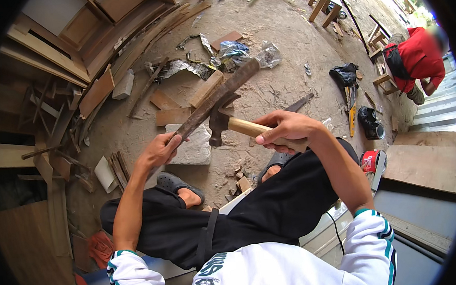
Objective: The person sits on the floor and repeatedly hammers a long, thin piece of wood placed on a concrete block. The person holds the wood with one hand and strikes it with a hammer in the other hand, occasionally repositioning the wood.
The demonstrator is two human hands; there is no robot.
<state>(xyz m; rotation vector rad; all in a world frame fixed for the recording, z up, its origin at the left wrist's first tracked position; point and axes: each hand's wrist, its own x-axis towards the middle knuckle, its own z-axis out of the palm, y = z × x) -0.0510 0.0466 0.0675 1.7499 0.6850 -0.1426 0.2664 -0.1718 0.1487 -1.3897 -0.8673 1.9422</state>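
Note:
My left hand [158, 150] is closed around the lower end of a long, flat, dark brown bar [220, 97], which slants up and away to the right. Whether the bar is wood or rusty metal I cannot tell. In my right hand [289, 130] is a claw hammer [243, 126], gripped by its light wooden handle. Its dark head points left and overlaps the bar's lower edge in view; whether they touch I cannot make out. Below the bar, a pale rough block [189, 149] lies on the ground between my hands and my feet.
Wood offcuts [173, 116], crumpled plastic [268, 55] and shavings litter the ground ahead. Stacked boards [52, 169] and cabinets [95, 20] line the left. A yellow-edged tool [351, 111] and red can [369, 161] lie right. A person in red [422, 52] sits far right.

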